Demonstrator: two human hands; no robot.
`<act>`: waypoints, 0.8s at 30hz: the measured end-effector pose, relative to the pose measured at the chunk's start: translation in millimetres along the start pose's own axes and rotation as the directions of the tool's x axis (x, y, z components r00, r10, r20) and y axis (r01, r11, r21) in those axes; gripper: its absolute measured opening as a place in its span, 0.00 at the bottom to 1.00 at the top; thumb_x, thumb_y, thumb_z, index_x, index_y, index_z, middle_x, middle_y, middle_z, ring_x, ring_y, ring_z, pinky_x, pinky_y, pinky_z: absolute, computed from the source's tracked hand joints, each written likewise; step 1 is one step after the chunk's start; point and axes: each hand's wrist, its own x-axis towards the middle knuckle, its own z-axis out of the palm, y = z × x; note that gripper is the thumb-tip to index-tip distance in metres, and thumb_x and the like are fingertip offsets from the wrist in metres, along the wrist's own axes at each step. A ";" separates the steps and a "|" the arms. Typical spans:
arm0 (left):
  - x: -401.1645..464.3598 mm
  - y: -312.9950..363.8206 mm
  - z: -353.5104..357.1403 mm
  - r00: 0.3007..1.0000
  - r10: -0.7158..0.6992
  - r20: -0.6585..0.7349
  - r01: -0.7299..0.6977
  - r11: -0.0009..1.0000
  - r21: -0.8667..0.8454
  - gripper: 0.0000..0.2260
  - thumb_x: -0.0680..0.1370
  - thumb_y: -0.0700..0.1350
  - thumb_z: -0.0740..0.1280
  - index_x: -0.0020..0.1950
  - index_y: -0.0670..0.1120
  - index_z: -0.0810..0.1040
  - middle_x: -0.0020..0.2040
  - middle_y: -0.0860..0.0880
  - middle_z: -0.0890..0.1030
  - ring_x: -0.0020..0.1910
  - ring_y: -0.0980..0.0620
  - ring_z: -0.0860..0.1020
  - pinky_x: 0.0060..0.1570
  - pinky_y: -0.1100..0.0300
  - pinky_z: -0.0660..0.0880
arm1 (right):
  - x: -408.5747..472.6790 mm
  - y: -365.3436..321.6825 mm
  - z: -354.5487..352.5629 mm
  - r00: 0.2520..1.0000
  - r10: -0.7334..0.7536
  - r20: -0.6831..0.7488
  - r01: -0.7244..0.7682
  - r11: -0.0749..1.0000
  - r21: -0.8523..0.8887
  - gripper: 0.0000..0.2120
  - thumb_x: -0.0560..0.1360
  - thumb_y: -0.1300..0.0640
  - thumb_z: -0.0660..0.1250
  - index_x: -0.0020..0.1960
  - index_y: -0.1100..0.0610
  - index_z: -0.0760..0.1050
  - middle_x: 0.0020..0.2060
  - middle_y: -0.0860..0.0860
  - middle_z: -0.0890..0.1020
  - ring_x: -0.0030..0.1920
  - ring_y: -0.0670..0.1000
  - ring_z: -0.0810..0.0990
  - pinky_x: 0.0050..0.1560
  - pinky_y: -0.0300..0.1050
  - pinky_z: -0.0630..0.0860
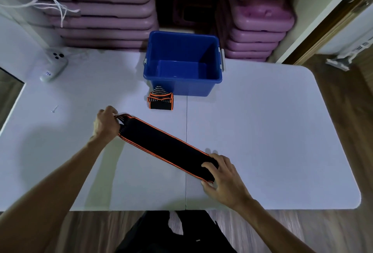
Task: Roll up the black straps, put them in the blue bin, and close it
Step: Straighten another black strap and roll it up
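Note:
A long black strap with orange edges (pixel 163 145) lies flat and diagonal on the white table (pixel 272 131). My left hand (pixel 106 124) grips its far-left end. My right hand (pixel 224 178) pinches its near-right end between thumb and fingers. A second black-and-orange strap (pixel 160 101) sits rolled up just in front of the blue bin (pixel 182 89). The bin stands open and looks empty inside. No lid is in view.
A white remote-like device (pixel 53 65) lies at the table's far left, and a small screw (pixel 54 109) nearer. Stacks of purple plastic cases (pixel 105 14) fill the shelf behind the bin. White cords (pixel 52 0) hang at the top left.

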 end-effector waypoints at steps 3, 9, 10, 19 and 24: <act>5.8 -5.2 -0.6 0.999 -0.045 -0.020 0.044 0.998 -0.032 0.11 0.73 0.35 0.64 0.54 0.43 0.78 0.55 0.36 0.76 0.50 0.34 0.77 0.50 0.49 0.74 | 4.0 0.7 1.2 1.000 0.005 0.030 -0.005 1.000 0.010 0.19 0.71 0.48 0.68 0.60 0.51 0.73 0.69 0.52 0.69 0.64 0.55 0.71 0.55 0.50 0.78; 13.3 -9.5 -5.4 0.968 -0.248 -0.018 0.240 0.950 -0.202 0.12 0.72 0.36 0.63 0.51 0.46 0.81 0.55 0.41 0.81 0.49 0.40 0.79 0.48 0.51 0.78 | 13.3 2.5 0.7 0.998 0.039 0.059 -0.045 0.994 0.099 0.19 0.72 0.50 0.69 0.61 0.49 0.71 0.72 0.52 0.65 0.70 0.53 0.65 0.64 0.48 0.74; 12.5 -9.0 -5.3 0.966 -0.258 -0.005 0.251 0.943 -0.218 0.12 0.72 0.37 0.63 0.52 0.46 0.81 0.55 0.42 0.81 0.49 0.40 0.79 0.47 0.51 0.78 | 14.0 2.8 0.4 0.997 0.046 0.058 -0.053 0.991 0.126 0.19 0.72 0.52 0.70 0.61 0.48 0.71 0.72 0.51 0.64 0.71 0.52 0.63 0.64 0.47 0.73; 26.9 -18.3 -18.4 0.955 -0.284 -0.082 0.223 0.875 -0.429 0.13 0.72 0.36 0.66 0.55 0.45 0.81 0.50 0.43 0.83 0.44 0.47 0.78 0.50 0.54 0.78 | 22.4 -16.6 0.8 0.993 0.074 0.093 -0.091 0.974 0.206 0.18 0.73 0.48 0.71 0.61 0.47 0.73 0.73 0.47 0.62 0.69 0.49 0.63 0.61 0.37 0.66; 22.0 -31.7 -31.4 0.977 -0.209 -0.052 0.160 0.867 -0.473 0.22 0.70 0.42 0.74 0.63 0.47 0.74 0.62 0.41 0.73 0.56 0.44 0.75 0.53 0.53 0.73 | 33.6 -46.2 10.4 0.992 0.024 0.122 -0.048 0.979 0.198 0.21 0.72 0.43 0.71 0.61 0.49 0.72 0.73 0.50 0.62 0.68 0.51 0.64 0.61 0.44 0.71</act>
